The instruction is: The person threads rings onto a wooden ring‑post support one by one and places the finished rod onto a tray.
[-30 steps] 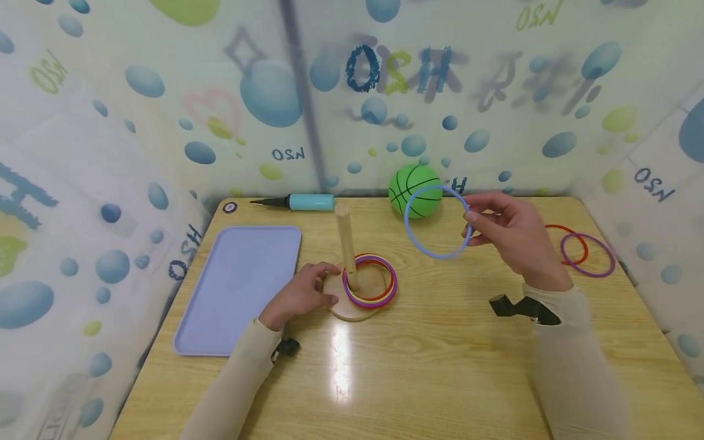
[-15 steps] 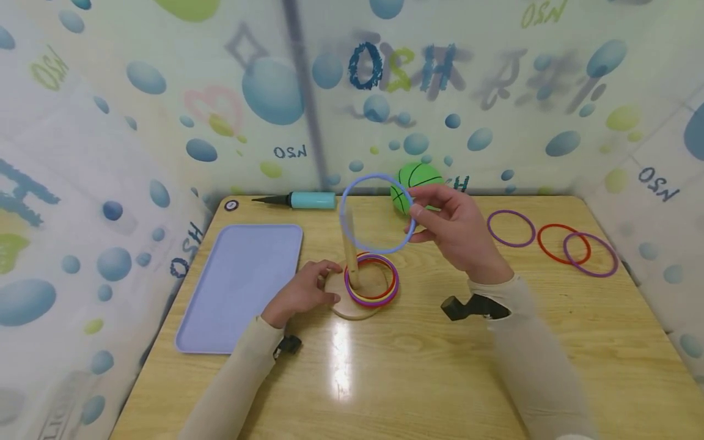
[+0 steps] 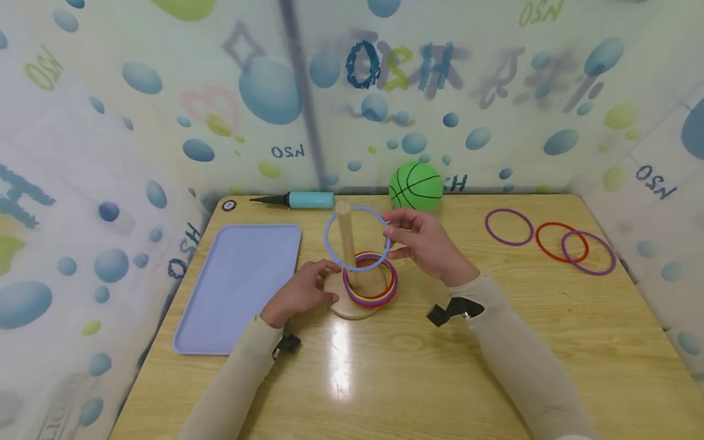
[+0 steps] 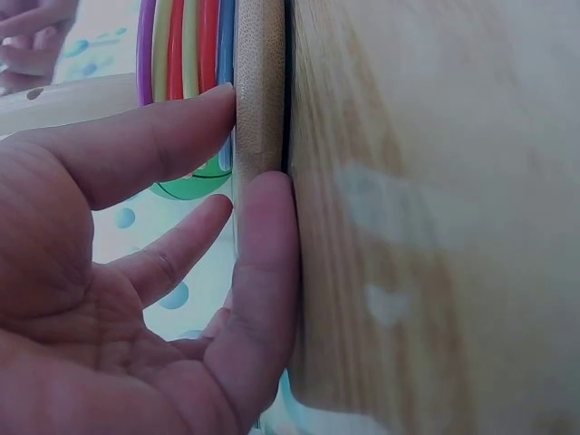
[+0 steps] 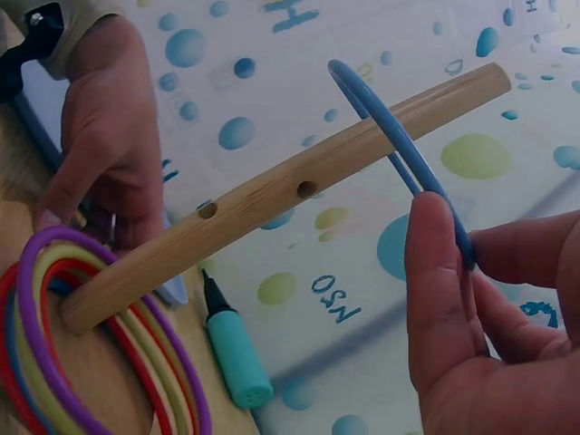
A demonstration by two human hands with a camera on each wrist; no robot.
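Observation:
A wooden ring-toss stand has an upright peg (image 3: pixel 346 235) and a round base (image 3: pixel 348 307). My left hand (image 3: pixel 301 294) holds the base at its left edge, thumb and fingers spread along the rim. My right hand (image 3: pixel 426 245) pinches a light blue ring (image 3: pixel 327 244) at its right side. That ring (image 5: pixel 403 140) encircles the upper part of the peg, as the right wrist view shows. Several rings in red, yellow, purple and blue (image 5: pixel 41 272) lie stacked around the foot of the peg.
Two purple rings and a red ring (image 3: pixel 555 252) lie at the table's right. A green ball (image 3: pixel 416 186) sits at the back edge, and a turquoise hand pump (image 3: pixel 310 200) lies left of it. A lavender tray (image 3: pixel 242 281) occupies the left side.
My right hand has carried the blue ring leftward from in front of the ball, then lowered it around the peg. The left hand has stayed at the base.

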